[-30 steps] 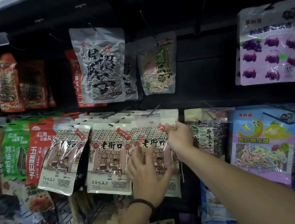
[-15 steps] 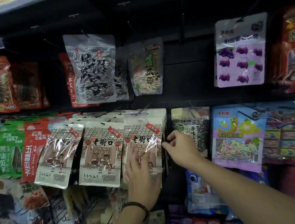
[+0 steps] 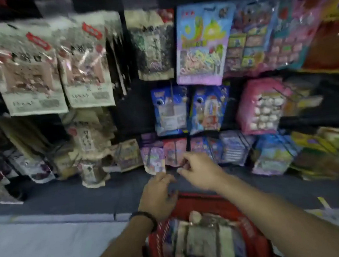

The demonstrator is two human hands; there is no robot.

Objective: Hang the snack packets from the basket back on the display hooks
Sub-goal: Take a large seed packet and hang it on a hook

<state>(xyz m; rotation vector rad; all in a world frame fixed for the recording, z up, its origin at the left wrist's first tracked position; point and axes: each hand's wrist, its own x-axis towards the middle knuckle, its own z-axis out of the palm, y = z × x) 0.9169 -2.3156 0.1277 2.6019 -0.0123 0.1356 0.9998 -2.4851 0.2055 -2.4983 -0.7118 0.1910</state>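
Left hand (image 3: 158, 195) and right hand (image 3: 199, 173) above red basket (image 3: 250, 231); both loosely curled, empty.

Left hand (image 3: 158, 193), right hand (image 3: 199, 173) extended, fingers loosely curled.

dim, heavily motion-blurred, glare on wrappers, wide-angle bending at edges.

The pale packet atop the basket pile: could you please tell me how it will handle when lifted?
The pale packet looks like a flat film pouch, so probably light and floppy, sagging if held by one corner. It lies atop others in the red basket, so should lift free.
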